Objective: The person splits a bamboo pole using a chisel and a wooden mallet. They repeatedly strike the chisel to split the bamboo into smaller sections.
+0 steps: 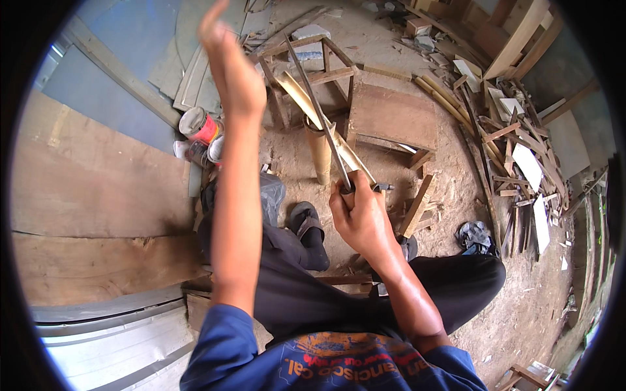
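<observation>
My right hand [360, 212] is closed round the grip of a long-bladed knife [317, 104], whose narrow dark blade slants away up and to the left. Right beside the blade lies a pale split bamboo piece [300, 98], its hollow inner face showing. Below it stands an upright bamboo section [319, 156]; the blade crosses in front of both, and whether it touches them I cannot tell. My left hand [238, 81] is raised high at the upper left, fingers stretched out and slightly blurred, holding nothing.
A wooden stool-like frame [394, 114] lies just beyond the bamboo. Paint cans [200, 124] stand left of it, near large wooden boards [98, 176]. Scrap wood [521, 156] is heaped at the right. A wood block [417, 207] and a crumpled dark bag [475, 238] are closer.
</observation>
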